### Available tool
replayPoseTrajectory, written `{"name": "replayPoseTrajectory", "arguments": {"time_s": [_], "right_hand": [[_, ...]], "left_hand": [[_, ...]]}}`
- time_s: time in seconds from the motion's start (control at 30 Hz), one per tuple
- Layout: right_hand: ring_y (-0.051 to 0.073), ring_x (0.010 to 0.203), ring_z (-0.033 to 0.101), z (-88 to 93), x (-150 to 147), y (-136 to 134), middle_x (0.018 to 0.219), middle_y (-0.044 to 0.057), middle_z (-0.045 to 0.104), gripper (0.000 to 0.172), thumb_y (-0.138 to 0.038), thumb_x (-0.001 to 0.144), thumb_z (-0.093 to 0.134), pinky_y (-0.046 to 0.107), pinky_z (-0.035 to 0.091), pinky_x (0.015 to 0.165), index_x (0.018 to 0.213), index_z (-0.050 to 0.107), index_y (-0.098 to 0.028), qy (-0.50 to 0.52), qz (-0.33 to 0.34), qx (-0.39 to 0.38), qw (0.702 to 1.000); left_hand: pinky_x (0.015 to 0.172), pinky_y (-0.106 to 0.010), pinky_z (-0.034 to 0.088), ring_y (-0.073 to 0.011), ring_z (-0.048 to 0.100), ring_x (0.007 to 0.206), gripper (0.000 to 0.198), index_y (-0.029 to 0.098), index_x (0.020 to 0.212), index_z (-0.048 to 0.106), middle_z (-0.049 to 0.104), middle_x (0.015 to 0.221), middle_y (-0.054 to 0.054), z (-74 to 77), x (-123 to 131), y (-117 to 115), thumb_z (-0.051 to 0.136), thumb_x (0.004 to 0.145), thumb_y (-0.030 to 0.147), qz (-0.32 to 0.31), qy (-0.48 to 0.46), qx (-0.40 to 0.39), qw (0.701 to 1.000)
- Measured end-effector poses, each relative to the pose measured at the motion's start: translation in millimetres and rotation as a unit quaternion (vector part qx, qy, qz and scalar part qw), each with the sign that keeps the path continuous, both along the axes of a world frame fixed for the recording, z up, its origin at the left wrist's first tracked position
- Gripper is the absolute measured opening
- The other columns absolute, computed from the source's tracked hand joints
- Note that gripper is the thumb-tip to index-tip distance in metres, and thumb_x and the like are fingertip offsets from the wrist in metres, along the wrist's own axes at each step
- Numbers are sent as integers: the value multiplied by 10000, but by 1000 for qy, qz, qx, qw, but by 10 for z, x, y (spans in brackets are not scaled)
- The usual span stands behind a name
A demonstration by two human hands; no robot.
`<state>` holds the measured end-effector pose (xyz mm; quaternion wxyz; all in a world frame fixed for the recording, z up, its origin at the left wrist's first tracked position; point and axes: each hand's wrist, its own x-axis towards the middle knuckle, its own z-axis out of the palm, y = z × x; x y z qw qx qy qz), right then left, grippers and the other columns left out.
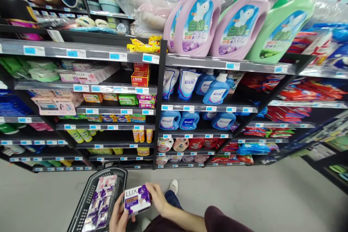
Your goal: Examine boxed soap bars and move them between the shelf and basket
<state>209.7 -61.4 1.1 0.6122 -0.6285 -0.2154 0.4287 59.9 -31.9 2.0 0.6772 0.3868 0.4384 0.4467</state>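
Note:
A white and purple LUX soap box [137,200] is held between my two hands, its printed front facing up. My left hand [119,214] grips its left side, with the thumb at the lower left corner. On the right edge, the fingers of my right hand [157,195] close around the upper corner. Just left of my hands a dark shopping basket [81,208] stands on the floor. Inside it lie several soap boxes [100,203], purple and white, with pink ones at the far end.
Shelves ahead carry pink LUX boxes [94,74], red soap boxes [140,78] and blue detergent bottles [216,90]. Large purple detergent jugs [199,21] and a green jug [285,25] stand higher up. Grey floor [228,185] runs along the shelf base. Another rack [323,163] stands at the right.

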Motion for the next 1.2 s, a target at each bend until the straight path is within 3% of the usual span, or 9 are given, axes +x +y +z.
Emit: {"name": "replayPoseTrajectory", "arguments": {"time_s": [0.2,0.33,0.57,0.83,1.2], "right_hand": [[193,644,556,109,67,-29,552,4,542,602,-793,674,612,289,450,625,598,640,-196,31,20,-17,999],[201,689,572,104,105,-58,590,16,578,569,-755,698,624,287,456,649,616,646,-192,18,14,-11,1000],[205,716,559,-65,101,-74,666,37,605,601,-790,687,597,284,435,636,641,645,-193,14,7,2,1000],[194,709,545,22,88,-66,654,27,591,617,-809,666,596,273,421,630,628,619,-194,17,16,-8,1000],[224,768,556,0,61,-31,685,45,598,627,-819,653,602,308,439,699,639,645,-194,19,12,-16,1000]], "left_hand": [[571,-280,494,-181,584,688,688,246,1318,566,693,1144,-77,53,25,-42,747,716,525,-11,5,-5,1000],[606,-278,500,-158,565,651,673,236,1333,542,698,1092,-70,88,46,-77,736,746,502,-28,3,1,1000],[603,-280,491,-152,554,636,679,210,1355,525,700,1070,-80,90,40,-93,714,772,503,-42,8,17,999],[599,-285,490,-164,570,661,689,199,1366,505,696,1093,-87,33,10,-70,694,784,516,-45,13,26,999],[600,-292,486,-166,561,635,724,201,1366,529,705,1060,-79,57,11,-66,715,756,546,-29,20,15,999]]}}
